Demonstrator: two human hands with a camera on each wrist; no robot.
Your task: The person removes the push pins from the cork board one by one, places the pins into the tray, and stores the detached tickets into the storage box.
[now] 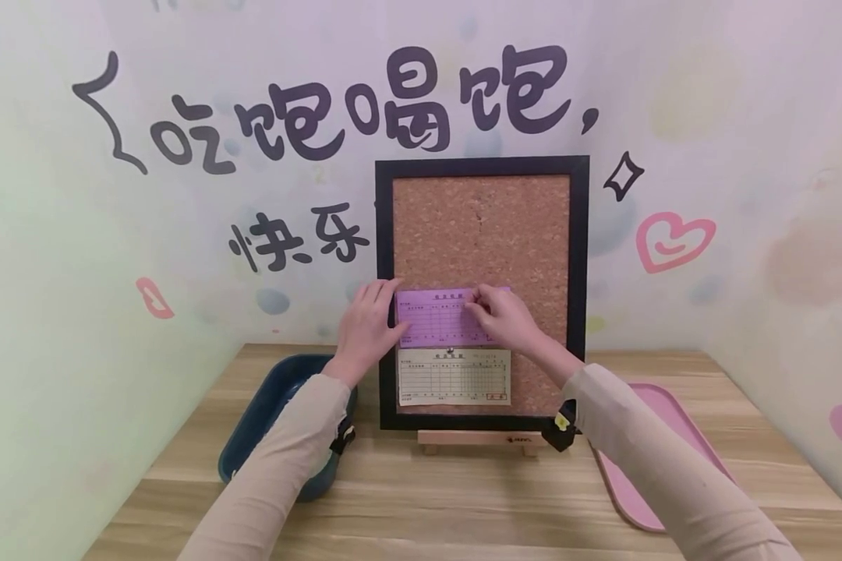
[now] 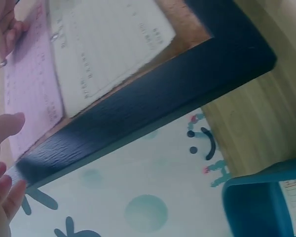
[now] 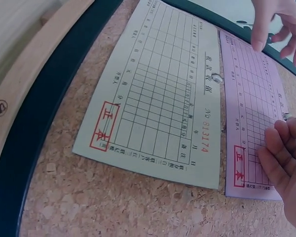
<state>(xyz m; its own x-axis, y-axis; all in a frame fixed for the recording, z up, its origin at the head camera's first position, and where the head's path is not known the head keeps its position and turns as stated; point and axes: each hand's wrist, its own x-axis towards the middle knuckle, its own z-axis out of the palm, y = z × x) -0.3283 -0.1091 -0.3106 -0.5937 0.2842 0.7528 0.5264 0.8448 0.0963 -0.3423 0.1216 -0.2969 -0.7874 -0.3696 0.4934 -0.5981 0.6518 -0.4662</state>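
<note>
Matt paper slips (image 1: 435,321), rough cork board (image 1: 480,234)

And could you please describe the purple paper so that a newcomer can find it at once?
Start at the black-framed cork board standing before the lettered wall. Just below the board's middle, toward the left, is a purple paper printed with a grid. Its colour sets it apart from the pale paper directly below.

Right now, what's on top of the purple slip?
A silvery pin shows at the upper edge of the purple slip, by the right hand. The left hand overlaps its left side. What the hands cover can't be seen.
</note>
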